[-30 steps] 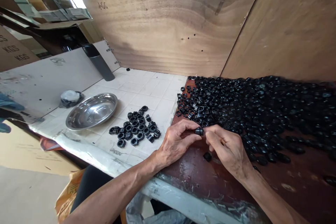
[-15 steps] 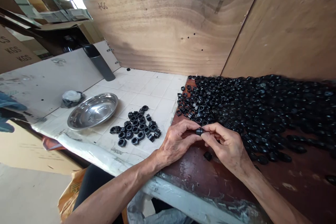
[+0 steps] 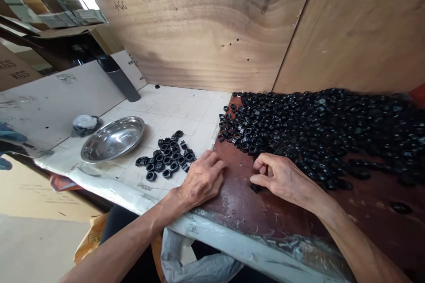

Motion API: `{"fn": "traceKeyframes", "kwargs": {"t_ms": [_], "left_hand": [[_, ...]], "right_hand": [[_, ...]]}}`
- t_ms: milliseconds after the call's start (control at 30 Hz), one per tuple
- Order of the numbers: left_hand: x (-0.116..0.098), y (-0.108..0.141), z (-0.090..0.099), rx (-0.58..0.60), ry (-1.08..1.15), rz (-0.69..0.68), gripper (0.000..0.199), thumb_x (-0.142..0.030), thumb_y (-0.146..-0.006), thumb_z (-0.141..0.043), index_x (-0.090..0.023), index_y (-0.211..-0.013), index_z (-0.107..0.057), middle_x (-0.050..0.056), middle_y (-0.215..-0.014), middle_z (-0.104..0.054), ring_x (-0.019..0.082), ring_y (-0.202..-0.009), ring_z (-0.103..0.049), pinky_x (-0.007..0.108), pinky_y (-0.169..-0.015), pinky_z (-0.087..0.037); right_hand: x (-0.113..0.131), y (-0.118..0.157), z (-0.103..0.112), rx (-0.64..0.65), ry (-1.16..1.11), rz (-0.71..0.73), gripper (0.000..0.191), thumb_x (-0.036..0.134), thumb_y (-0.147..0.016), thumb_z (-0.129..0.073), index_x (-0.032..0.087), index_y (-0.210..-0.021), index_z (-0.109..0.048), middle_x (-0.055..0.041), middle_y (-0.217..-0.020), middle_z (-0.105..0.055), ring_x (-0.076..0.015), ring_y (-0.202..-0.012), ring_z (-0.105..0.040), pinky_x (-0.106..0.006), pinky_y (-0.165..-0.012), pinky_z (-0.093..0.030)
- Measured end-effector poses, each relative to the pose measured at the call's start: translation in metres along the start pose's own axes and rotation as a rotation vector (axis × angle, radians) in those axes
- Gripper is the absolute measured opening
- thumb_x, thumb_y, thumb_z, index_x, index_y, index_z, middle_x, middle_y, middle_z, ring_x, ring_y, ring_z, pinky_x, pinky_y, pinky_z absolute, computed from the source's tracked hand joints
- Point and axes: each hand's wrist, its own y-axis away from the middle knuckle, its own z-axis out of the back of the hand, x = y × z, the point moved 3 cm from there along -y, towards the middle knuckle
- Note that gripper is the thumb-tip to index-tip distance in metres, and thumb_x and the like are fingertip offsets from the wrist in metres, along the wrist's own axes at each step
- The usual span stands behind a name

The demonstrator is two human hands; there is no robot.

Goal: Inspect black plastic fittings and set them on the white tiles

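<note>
My left hand (image 3: 204, 177), its fingers curled downward, rests by the edge between the white surface and the brown board. Whatever it may hold is hidden beneath the fingers. Beside it on the white surface lies a small group of black ring-shaped plastic parts (image 3: 167, 157). Over the brown board (image 3: 232, 208), my right hand (image 3: 280, 179) has its thumb and forefinger apart with a gap between them. Just under that thumb tip sits a single black plastic part (image 3: 255, 187), partly covered. Behind the right hand spreads a large heap of similar black parts (image 3: 318, 128).
A shiny metal bowl (image 3: 113, 139) stands left on the white surface, near a clear-wrapped bundle (image 3: 85, 124). A dark grey bottle (image 3: 119, 78) leans against the left panel. A tall plywood board (image 3: 206, 31) closes off the back. Another person's blue glove (image 3: 11, 132) shows at far left.
My hands have parted; before, they met around one black part. The left moved left towards the small group, and the right came down to the loose part on the board.
</note>
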Motion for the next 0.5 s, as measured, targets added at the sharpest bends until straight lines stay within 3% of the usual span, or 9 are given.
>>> {"fn": "traceKeyframes", "kwargs": {"t_ms": [133, 233, 367, 433, 500], "left_hand": [[0.033, 0.024, 0.013, 0.014, -0.258, 0.082, 0.020, -0.002, -0.085, -0.050, -0.017, -0.085, -0.063, 0.011, -0.088, -0.063, 0.029, -0.097, -0.055, 0.044, -0.082, -0.055], [0.043, 0.027, 0.019, -0.014, -0.349, 0.112, 0.023, 0.002, -0.076, -0.053, -0.019, -0.081, -0.062, 0.013, -0.092, -0.062, 0.035, -0.110, -0.052, 0.052, -0.093, -0.052], [0.023, 0.000, 0.010, -0.056, -0.279, 0.217, 0.012, -0.011, -0.087, -0.055, -0.020, -0.087, -0.063, 0.012, -0.094, -0.062, 0.031, -0.097, -0.055, 0.051, -0.088, -0.053], [0.009, -0.022, -0.007, 0.012, -0.120, 0.228, 0.013, -0.017, -0.094, -0.050, -0.018, -0.094, -0.063, 0.010, -0.091, -0.061, 0.025, -0.087, -0.057, 0.045, -0.084, -0.055], [0.002, -0.042, -0.026, 0.050, 0.039, 0.239, 0.023, -0.014, -0.092, -0.051, -0.017, -0.113, -0.060, 0.010, -0.100, -0.061, 0.023, -0.089, -0.060, 0.039, -0.083, -0.057]], "right_hand": [[0.006, 0.010, -0.003, 0.166, 0.131, 0.131, 0.011, 0.014, -0.077, -0.066, 0.021, -0.081, -0.060, -0.0013, -0.088, -0.065, -0.0168, -0.081, -0.059, -0.026, -0.073, -0.040], [0.008, 0.012, -0.014, 0.193, 0.140, 0.171, 0.015, 0.006, -0.083, -0.055, 0.020, -0.079, -0.058, -0.0027, -0.082, -0.065, -0.0177, -0.081, -0.060, -0.028, -0.077, -0.040], [0.002, 0.006, -0.018, 0.120, 0.147, 0.163, 0.020, 0.002, -0.082, -0.054, 0.019, -0.084, -0.064, -0.0057, -0.089, -0.067, -0.0201, -0.087, -0.061, -0.029, -0.080, -0.042], [-0.003, 0.003, -0.017, 0.087, 0.142, 0.156, 0.024, 0.001, -0.082, -0.051, 0.019, -0.088, -0.066, -0.0065, -0.093, -0.066, -0.0204, -0.090, -0.061, -0.029, -0.082, -0.042], [-0.006, 0.001, -0.016, 0.078, 0.139, 0.144, 0.025, 0.002, -0.083, -0.051, 0.019, -0.091, -0.067, -0.0066, -0.095, -0.064, -0.0204, -0.092, -0.060, -0.029, -0.083, -0.042]]}}
